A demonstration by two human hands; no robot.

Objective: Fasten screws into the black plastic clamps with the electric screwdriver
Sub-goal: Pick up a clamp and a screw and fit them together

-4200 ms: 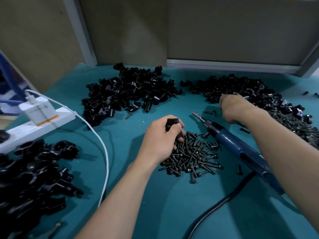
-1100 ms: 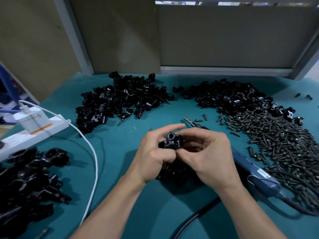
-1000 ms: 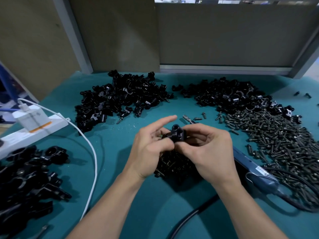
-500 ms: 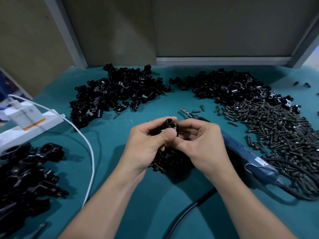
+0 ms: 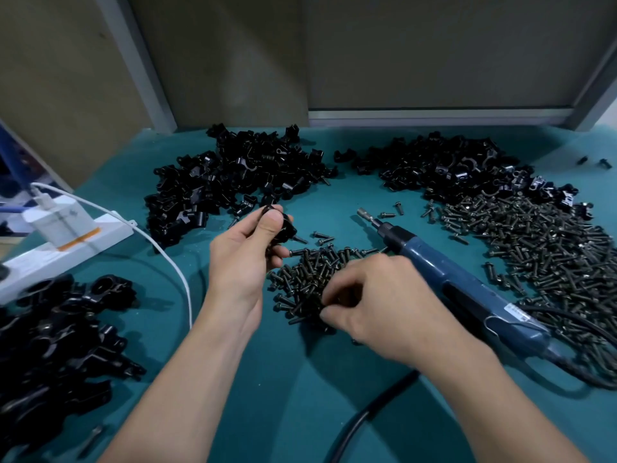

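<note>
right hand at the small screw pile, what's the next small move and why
Probably pinch one screw from the small screw pile and lift it to the black plastic clamp. The right hand has curled fingers in that pile, the left hand holds the clamp, and the electric screwdriver lies idle.

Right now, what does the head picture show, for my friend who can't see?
The left hand holds a black clamp while the right hand picks at a pile of screws on a teal table. A blue electric screwdriver lies beside them.
</note>
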